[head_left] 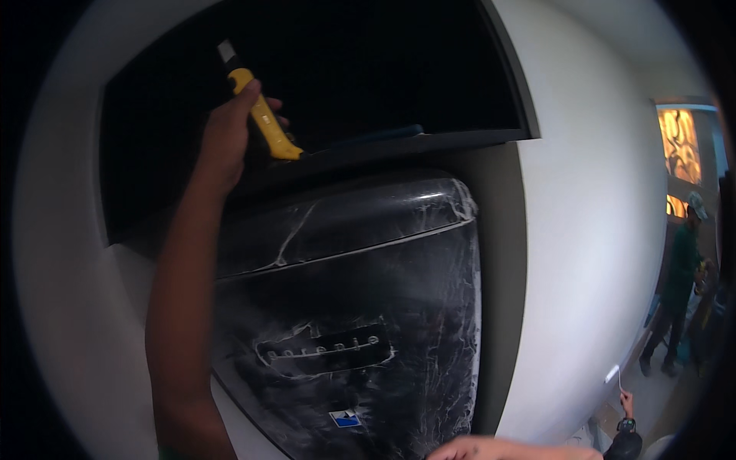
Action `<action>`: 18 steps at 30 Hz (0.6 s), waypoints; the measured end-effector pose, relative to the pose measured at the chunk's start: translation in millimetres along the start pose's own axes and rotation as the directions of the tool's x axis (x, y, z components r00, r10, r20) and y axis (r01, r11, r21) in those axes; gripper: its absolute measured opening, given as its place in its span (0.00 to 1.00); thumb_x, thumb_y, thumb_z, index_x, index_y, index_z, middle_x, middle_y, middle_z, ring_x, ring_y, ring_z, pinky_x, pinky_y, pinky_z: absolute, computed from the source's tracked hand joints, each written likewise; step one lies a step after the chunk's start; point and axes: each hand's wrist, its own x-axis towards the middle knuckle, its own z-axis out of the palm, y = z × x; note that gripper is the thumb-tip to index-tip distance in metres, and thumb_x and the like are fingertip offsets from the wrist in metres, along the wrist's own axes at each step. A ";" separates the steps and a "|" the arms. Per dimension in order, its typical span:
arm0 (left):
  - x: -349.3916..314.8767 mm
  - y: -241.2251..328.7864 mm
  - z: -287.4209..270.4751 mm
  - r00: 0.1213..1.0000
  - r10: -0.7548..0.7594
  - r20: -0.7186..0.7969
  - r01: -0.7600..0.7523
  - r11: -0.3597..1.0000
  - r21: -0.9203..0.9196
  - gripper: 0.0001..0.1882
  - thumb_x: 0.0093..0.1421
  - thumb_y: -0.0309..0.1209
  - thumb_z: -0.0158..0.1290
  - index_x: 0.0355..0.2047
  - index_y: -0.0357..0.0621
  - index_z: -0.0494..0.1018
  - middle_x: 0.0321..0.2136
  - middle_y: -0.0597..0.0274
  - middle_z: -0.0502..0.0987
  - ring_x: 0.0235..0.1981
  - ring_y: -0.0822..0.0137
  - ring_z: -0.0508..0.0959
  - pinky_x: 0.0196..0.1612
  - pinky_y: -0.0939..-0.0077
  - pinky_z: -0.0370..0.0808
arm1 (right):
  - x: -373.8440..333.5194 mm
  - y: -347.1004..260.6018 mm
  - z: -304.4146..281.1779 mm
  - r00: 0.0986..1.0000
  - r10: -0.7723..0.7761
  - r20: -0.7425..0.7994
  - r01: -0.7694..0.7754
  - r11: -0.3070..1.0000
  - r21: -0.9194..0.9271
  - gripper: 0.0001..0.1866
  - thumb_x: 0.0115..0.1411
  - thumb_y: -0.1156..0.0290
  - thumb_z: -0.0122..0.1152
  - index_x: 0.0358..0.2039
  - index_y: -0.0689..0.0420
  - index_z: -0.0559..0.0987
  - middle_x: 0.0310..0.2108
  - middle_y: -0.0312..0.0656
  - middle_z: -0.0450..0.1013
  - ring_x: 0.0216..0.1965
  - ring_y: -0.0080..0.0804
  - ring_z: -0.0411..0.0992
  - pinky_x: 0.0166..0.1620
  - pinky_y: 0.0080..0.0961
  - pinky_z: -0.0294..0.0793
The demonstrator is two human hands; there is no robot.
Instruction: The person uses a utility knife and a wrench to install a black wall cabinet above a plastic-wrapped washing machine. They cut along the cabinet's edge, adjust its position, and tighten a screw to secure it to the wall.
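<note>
My left hand (230, 130) grips a yellow utility knife (261, 115) at the dark niche's (383, 61) lower edge above the wrapped black fridge (345, 307); I cannot tell my right hand's (498, 448) grip.

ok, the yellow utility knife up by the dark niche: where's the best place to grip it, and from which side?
Grip the yellow utility knife around the middle of its handle, coming from the left, as the left hand does now. The blade end points up and left, so fingers belong below it; the lower tip rests on the dark shelf edge above the film-wrapped black fridge.
</note>
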 end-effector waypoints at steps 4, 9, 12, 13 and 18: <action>2.4 -13.7 -10.5 0.997 -0.014 0.077 0.013 1.000 0.017 0.30 0.69 0.54 0.46 0.44 0.33 0.75 0.35 0.50 0.80 0.40 0.61 0.82 0.47 0.66 0.77 | -19.5 90.3 24.1 0.981 -0.064 -0.183 0.015 0.966 -0.257 0.19 0.72 0.57 0.50 0.47 0.60 0.81 0.48 0.37 0.78 0.51 0.26 0.71 0.56 0.26 0.69; -2.8 -6.4 -10.2 0.998 -0.001 0.056 0.002 1.000 -0.015 0.28 0.71 0.51 0.43 0.44 0.33 0.75 0.35 0.50 0.81 0.41 0.60 0.81 0.51 0.65 0.74 | -58.2 90.8 18.2 0.952 0.217 -0.215 -0.217 0.976 0.021 0.18 0.69 0.63 0.56 0.51 0.63 0.79 0.55 0.40 0.75 0.56 0.28 0.69 0.60 0.29 0.66; -2.7 -6.3 -10.1 0.998 0.047 0.031 -0.047 0.999 -0.010 0.28 0.71 0.51 0.42 0.44 0.33 0.75 0.34 0.50 0.81 0.41 0.61 0.81 0.52 0.65 0.74 | -70.7 90.6 2.1 0.920 0.187 -0.343 -0.206 0.978 -0.019 0.09 0.66 0.70 0.61 0.40 0.63 0.81 0.43 0.40 0.79 0.46 0.28 0.75 0.52 0.29 0.73; -4.4 -2.4 -7.1 0.991 0.127 -0.041 -0.128 0.992 -0.003 0.31 0.71 0.54 0.41 0.45 0.35 0.75 0.33 0.51 0.81 0.41 0.62 0.81 0.52 0.65 0.73 | -73.1 83.7 -3.3 0.886 0.163 -0.434 -0.203 0.978 -0.047 0.07 0.65 0.71 0.61 0.37 0.62 0.81 0.40 0.39 0.80 0.43 0.27 0.76 0.50 0.28 0.75; -58.9 40.6 43.4 0.853 0.466 0.235 -0.379 0.863 -0.335 0.26 0.72 0.52 0.40 0.46 0.40 0.74 0.37 0.54 0.81 0.41 0.64 0.82 0.48 0.65 0.80 | -58.8 10.6 -18.6 0.566 -0.338 -0.752 0.036 0.921 -0.387 0.08 0.64 0.68 0.62 0.31 0.58 0.80 0.29 0.37 0.76 0.33 0.26 0.73 0.41 0.27 0.74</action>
